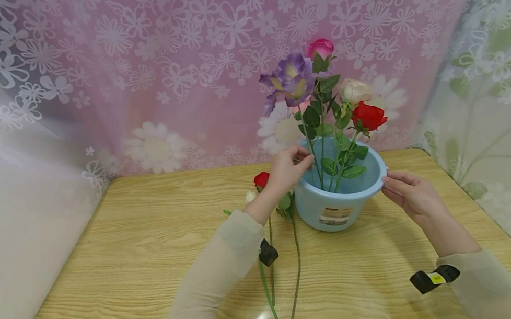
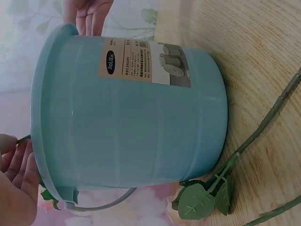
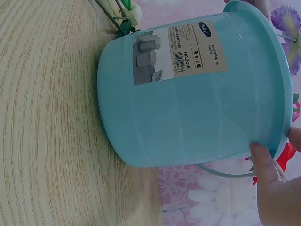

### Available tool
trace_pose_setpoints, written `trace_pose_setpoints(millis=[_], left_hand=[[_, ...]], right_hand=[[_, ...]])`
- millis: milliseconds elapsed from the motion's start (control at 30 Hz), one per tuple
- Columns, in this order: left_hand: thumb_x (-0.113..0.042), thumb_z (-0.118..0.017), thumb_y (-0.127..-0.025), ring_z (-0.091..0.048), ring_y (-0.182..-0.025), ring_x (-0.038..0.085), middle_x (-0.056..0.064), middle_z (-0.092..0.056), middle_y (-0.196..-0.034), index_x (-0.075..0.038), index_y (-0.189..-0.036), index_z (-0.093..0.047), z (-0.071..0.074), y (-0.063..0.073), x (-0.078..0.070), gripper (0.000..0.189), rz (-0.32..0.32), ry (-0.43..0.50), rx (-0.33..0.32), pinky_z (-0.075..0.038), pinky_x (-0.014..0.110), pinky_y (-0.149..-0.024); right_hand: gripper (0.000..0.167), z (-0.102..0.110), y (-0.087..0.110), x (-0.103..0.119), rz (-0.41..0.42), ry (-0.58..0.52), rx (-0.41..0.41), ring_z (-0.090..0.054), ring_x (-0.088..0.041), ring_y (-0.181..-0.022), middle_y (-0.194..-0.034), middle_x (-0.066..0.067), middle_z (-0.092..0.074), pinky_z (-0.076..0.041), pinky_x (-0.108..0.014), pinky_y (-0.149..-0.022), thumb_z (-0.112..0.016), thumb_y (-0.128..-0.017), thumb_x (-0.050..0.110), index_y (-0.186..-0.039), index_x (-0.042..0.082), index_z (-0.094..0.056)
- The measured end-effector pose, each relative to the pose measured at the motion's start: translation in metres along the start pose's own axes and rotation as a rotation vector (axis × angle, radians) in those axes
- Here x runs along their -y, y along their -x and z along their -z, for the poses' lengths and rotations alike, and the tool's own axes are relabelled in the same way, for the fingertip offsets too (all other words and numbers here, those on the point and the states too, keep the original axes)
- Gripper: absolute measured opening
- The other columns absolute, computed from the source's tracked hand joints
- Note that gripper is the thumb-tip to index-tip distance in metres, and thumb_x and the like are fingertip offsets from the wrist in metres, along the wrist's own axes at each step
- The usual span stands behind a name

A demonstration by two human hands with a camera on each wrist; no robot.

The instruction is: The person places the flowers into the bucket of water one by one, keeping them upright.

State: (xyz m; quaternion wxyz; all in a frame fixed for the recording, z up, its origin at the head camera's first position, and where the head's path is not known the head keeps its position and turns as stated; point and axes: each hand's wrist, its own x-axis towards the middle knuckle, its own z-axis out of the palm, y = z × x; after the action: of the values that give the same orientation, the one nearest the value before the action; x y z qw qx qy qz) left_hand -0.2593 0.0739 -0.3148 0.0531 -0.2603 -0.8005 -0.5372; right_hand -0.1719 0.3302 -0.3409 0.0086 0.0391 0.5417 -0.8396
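A light blue bucket [image 1: 311,211] stands upright on the table, with a paper label on its front. My left hand [image 1: 287,169] is at the bucket's left rim and pinches the stem of a purple iris [image 1: 291,79], whose lower end reaches inside the bucket. On the right side my right hand [image 1: 413,197] holds the bucket's rim, thumb [image 3: 295,137] at the edge and fingers [image 3: 264,165] against the outer wall. Also standing in the bucket are a red rose [image 1: 369,116], a cream rose [image 1: 355,90] and a deep pink rose [image 1: 320,48].
Left of the bucket, several stems lie on the wooden table [image 1: 153,255], among them another red rose [image 1: 261,180] and a white flower [image 1: 250,197], partly behind my left forearm. The bucket's handle [image 2: 106,205] hangs at its back. Floral curtains [image 1: 208,80] surround the table.
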Motion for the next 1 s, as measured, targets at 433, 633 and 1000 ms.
trace_pose_setpoints(millis=[433,633,1000], left_hand=[[-0.019,-0.063,-0.084,-0.055,-0.069,0.008,-0.001,-0.063,-0.077,-0.007,-0.087,-0.067,0.006,-0.001,0.002,0.014,0.045,-0.132,0.029,-0.045,0.018,-0.059],[-0.019,-0.062,-0.084,-0.054,-0.066,0.007,-0.002,-0.063,-0.076,-0.009,-0.085,-0.069,0.009,0.000,0.003,0.012,0.025,-0.193,0.014,-0.044,0.017,-0.057],[-0.019,-0.062,-0.084,-0.057,-0.070,0.005,-0.001,-0.064,-0.080,-0.009,-0.088,-0.068,0.008,0.019,-0.004,0.013,-0.026,-0.189,0.081,-0.045,0.015,-0.060]], right_hand=[[0.011,0.001,-0.001,-0.001,0.008,0.008,0.014,-0.063,-0.012,-0.080,-0.090,-0.001,-0.064,-0.049,-0.023,-0.071,-0.061,-0.081,0.000,-0.086,0.006,-0.068],[0.012,0.001,0.000,0.000,0.010,0.009,0.016,-0.063,-0.012,-0.080,-0.090,-0.001,-0.064,-0.049,-0.023,-0.073,-0.060,-0.082,0.000,-0.086,0.007,-0.069],[0.012,0.001,0.000,0.000,0.004,0.003,0.013,-0.063,-0.012,-0.080,-0.089,-0.001,-0.064,-0.049,-0.023,-0.072,-0.060,-0.082,0.000,-0.086,0.007,-0.069]])
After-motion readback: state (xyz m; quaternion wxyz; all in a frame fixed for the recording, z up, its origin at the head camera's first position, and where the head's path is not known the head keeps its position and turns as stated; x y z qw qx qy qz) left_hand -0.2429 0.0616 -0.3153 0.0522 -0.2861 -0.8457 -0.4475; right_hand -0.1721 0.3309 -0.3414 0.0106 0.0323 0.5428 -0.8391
